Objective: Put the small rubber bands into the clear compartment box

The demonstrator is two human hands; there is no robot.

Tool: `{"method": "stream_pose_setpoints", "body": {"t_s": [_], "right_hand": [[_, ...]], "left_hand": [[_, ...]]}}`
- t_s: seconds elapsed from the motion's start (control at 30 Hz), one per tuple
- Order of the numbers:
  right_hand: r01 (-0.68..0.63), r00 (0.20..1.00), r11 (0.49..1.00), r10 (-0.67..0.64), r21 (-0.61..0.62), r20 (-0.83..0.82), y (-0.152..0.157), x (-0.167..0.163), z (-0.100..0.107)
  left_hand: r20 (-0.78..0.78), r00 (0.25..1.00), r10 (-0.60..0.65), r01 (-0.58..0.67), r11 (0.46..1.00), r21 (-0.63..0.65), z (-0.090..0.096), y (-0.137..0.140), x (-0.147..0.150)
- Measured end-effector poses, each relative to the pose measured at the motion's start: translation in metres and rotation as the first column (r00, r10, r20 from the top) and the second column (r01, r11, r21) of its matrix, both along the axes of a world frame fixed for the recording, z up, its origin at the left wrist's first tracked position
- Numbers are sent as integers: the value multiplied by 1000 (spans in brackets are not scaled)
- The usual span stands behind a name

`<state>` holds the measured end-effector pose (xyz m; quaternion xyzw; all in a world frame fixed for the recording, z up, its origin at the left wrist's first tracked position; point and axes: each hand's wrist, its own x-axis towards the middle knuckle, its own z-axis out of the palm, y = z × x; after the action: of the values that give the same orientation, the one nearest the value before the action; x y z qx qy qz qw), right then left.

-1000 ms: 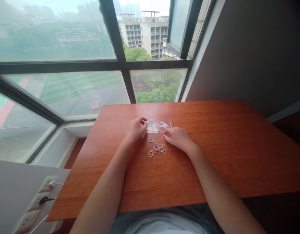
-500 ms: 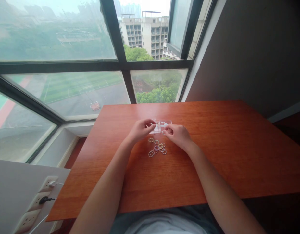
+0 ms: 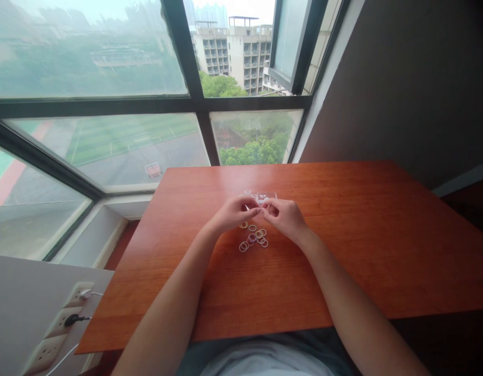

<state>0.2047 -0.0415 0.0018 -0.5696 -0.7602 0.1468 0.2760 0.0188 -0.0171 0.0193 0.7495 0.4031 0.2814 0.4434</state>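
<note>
My left hand (image 3: 234, 214) and my right hand (image 3: 287, 218) meet fingertip to fingertip over the middle of the table. Both are closed in a pinch, and a small pale ring (image 3: 261, 210) shows only in part between the fingers. Just behind them lies a clear plastic packet (image 3: 272, 196) with white print, partly covered by my hands. On the near side, several small thin rings (image 3: 252, 238) in white, yellowish and pink lie in a loose cluster, some overlapping.
The reddish-brown wooden table (image 3: 363, 235) extends far to the right. Beyond its back edge stand dark-framed windows (image 3: 202, 104). A wall with sockets and plugs (image 3: 72, 319) is at the lower left, beside the table's edge.
My left hand has moved right and slightly nearer, so its fingertips now meet those of my right hand. My right hand has barely shifted. The loose rings lie unchanged.
</note>
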Motion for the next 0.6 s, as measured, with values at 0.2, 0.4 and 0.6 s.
{"method": "stream_pose_setpoints", "body": {"t_s": [0.2, 0.4, 0.6], "right_hand": [[-11, 1000, 1000, 11, 2, 25, 0, 0, 1], [-31, 999, 999, 31, -8, 44, -1, 1, 5], [-72, 996, 997, 72, -6, 56, -1, 2, 1]], "left_hand": [[-54, 998, 12, -8, 998, 67, -3, 2, 0], [-71, 932, 357, -309, 880, 361, -15, 15, -18], [-56, 863, 502, -441, 803, 400, -19, 23, -28]]}}
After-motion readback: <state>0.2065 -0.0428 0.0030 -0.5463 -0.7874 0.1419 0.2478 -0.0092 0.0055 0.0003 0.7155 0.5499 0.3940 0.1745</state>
